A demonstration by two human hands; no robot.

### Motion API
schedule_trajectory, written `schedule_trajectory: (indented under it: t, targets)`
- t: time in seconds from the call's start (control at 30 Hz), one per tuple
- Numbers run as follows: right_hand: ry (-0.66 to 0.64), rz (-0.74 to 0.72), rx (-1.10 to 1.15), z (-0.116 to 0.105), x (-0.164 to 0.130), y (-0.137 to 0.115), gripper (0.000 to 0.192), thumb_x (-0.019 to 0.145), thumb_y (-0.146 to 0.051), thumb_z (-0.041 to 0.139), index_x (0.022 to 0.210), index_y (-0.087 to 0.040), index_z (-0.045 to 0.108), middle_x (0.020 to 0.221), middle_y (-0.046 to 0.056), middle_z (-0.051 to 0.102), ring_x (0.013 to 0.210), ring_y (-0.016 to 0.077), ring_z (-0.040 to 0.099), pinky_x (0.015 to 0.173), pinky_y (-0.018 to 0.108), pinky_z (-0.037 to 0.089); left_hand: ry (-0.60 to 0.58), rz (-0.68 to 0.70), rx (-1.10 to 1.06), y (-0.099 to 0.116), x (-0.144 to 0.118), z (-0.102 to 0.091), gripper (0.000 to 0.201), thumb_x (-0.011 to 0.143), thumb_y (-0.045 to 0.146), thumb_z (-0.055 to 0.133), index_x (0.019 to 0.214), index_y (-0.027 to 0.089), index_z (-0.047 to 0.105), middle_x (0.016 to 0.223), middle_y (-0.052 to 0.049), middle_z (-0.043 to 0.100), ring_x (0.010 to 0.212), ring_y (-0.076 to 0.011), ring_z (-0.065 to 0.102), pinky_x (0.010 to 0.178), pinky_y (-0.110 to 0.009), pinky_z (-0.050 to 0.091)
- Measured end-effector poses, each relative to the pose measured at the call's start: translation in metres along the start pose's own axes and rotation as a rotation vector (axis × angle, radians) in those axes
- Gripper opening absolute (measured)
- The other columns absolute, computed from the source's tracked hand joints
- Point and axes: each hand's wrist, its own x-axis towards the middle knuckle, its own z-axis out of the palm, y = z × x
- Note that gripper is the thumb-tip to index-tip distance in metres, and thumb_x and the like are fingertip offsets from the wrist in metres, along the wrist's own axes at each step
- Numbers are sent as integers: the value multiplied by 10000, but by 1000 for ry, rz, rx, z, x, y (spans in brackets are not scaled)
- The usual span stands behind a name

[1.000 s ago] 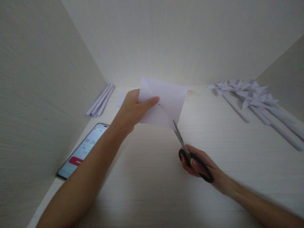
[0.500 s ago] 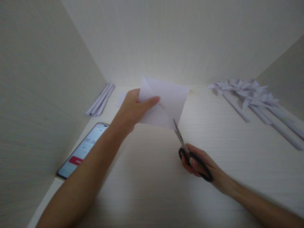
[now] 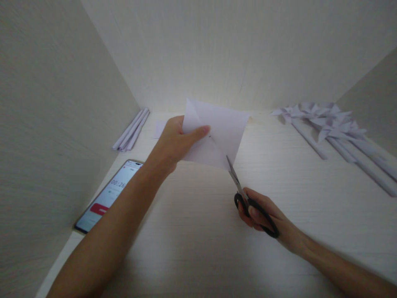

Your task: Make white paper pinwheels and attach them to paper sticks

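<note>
My left hand (image 3: 173,145) pinches a white square of paper (image 3: 221,132) with diagonal creases, holding it up above the pale wooden table (image 3: 198,231). My right hand (image 3: 260,213) grips black-handled scissors (image 3: 248,198). Their blades point up and left, and the tips meet the paper's lower corner. The paper hides part of my left fingers.
A phone (image 3: 108,196) with a running timer and a red button lies at the left by the side wall. Several rolled paper sticks (image 3: 132,130) lie at the back left. Several paper pinwheels on sticks (image 3: 335,130) lie at the back right. Walls close in on three sides.
The paper has shifted very slightly to the right and the scissors stay at its lower corner. Otherwise almost nothing moved.
</note>
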Motion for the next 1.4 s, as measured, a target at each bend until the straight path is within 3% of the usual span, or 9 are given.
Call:
schedule_trajectory:
  t: [1.03, 1.4]
  targets:
    - [48, 21, -18, 1, 1, 2, 404, 731, -561, 449, 625, -187, 338, 543, -50, 316, 478, 69, 269, 428, 226, 204, -32, 6, 12, -3, 3, -1, 294, 596, 327, 587, 808, 124, 598, 730, -62, 630, 685, -201, 597, 561, -297, 499]
    - [66, 60, -28, 1, 1, 2, 417, 711, -572, 467, 620, -195, 316, 540, -58, 280, 469, 64, 241, 415, 219, 179, -3, -15, 58, 0, 2, -2, 287, 595, 282, 584, 824, 111, 605, 697, -67, 616, 709, -234, 601, 581, -330, 501]
